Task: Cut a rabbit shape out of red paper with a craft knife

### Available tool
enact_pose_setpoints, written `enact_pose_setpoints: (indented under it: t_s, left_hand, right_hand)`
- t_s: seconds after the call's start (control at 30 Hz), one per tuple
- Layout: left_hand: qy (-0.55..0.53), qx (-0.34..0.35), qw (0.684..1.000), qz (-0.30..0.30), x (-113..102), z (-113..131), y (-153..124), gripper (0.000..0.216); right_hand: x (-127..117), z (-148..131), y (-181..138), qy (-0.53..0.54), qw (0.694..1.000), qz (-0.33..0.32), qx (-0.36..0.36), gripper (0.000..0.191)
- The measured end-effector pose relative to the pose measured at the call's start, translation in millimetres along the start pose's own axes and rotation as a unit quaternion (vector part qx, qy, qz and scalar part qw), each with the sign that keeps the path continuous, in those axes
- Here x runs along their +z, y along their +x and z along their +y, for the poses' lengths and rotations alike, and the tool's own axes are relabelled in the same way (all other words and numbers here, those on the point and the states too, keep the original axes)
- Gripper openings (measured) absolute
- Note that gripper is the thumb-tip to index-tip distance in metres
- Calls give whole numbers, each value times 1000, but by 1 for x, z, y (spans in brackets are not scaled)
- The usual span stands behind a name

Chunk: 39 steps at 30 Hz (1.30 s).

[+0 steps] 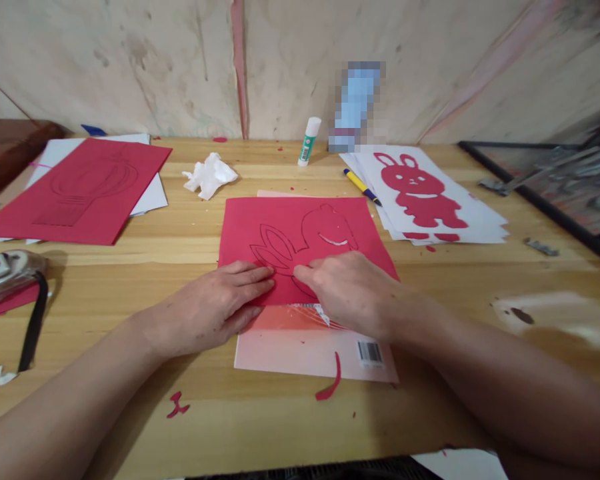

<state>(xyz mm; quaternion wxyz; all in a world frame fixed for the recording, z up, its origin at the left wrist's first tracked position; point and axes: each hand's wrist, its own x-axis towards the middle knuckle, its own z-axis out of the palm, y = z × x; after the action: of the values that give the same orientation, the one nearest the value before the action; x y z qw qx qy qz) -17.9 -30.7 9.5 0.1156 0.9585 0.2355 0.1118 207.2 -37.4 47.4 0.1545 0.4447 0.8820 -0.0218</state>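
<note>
A red paper sheet point(300, 230) with a drawn rabbit outline lies on a pink booklet point(300, 347) in the middle of the wooden table. My left hand point(215, 307) lies flat on the sheet's near left edge, fingers stretched out and pressing it down. My right hand point(347, 287) rests on the sheet's near right part. Its fingers are curled and pinched together at the outline, and whatever they hold is hidden.
A glue stick point(309, 141), crumpled tissue point(209, 175) and blue-yellow pen point(362, 186) lie behind. White sheets with a red cut-out rabbit point(420, 193) sit at right, another red sheet point(80, 190) at left. Red scraps point(330, 387) lie near the table's front edge. A dark frame point(545, 193) stands far right.
</note>
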Motion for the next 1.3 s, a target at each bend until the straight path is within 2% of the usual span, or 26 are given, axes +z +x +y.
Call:
enact_pose_setpoints:
  t_s: [0.3,0.47,0.53,0.67,0.83,0.97,1.13,1.3]
  left_hand:
    - [12,22,999,32,-1,0,0,29]
    - [71,58,995,40,1,3,-1,26]
    - [104,71,991,39,3,5,-2,24]
    - [153,84,984,41,3,10,-1,23]
    - [198,111,970,83,3,13,2,25]
    - [226,128,959,112,1,16,1,25]
    - [251,137,951,122,-2,20,0,26]
    - [245,111,956,115,2,13,-1,27]
  right_hand:
    - [1,1,0,13,1000,9,7,26]
    - [3,9,2,48,998,2,31,21]
    - [3,12,3,80,996,18,46,16]
    - [7,15,7,144,985,65,70,26]
    - [19,12,15,191,975,93,69,24]
    - [26,11,20,196,971,129,55,19]
    - [29,9,24,185,973,120,66,19]
    - [30,8,23,175,974,134,58,18]
